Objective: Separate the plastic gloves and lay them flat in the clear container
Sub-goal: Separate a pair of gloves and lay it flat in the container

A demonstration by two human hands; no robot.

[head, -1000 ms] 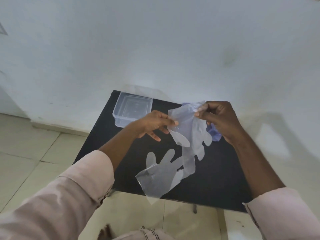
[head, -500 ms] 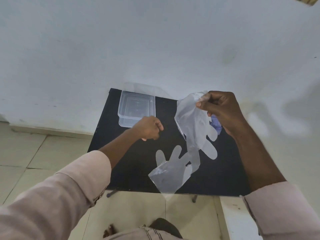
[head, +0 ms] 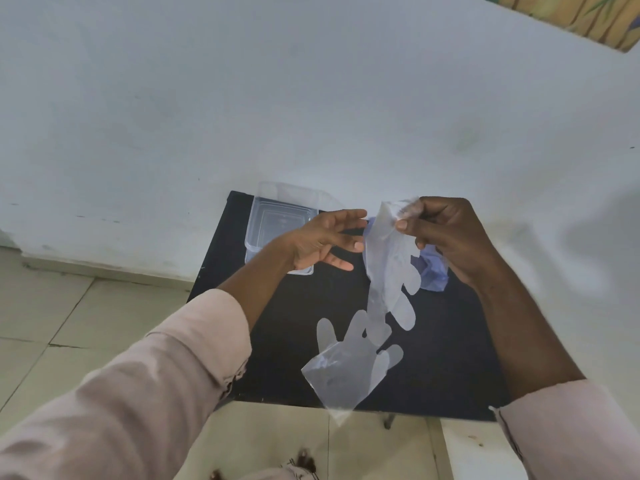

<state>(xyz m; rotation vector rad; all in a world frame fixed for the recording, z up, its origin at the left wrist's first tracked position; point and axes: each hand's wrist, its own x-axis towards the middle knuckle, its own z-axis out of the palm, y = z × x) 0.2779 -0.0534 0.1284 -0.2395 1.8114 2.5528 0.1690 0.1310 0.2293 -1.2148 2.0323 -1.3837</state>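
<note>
A person's right hand [head: 446, 237] pinches the cuff of a plastic glove [head: 389, 268] that hangs above a black table [head: 450, 341]; the left hand [head: 322, 242] reaches for it, fingers spread and empty. A second glove [head: 346, 365] lies flat near the table's front edge, its cuff overhanging. The clear container [head: 277, 223] at the table's far-left corner appears to hold no glove, so the laying-in is likely all ahead. A crumpled bluish packet [head: 433, 271] sits beneath the right hand. Bare pale wall behind, tiled floor below.

Your view is evenly and softly lit, with faint shadows cast on the wall [head: 554, 258] at right. Wide-angle distortion bends the edges; the near sleeves [head: 145, 393] blur slightly.
</note>
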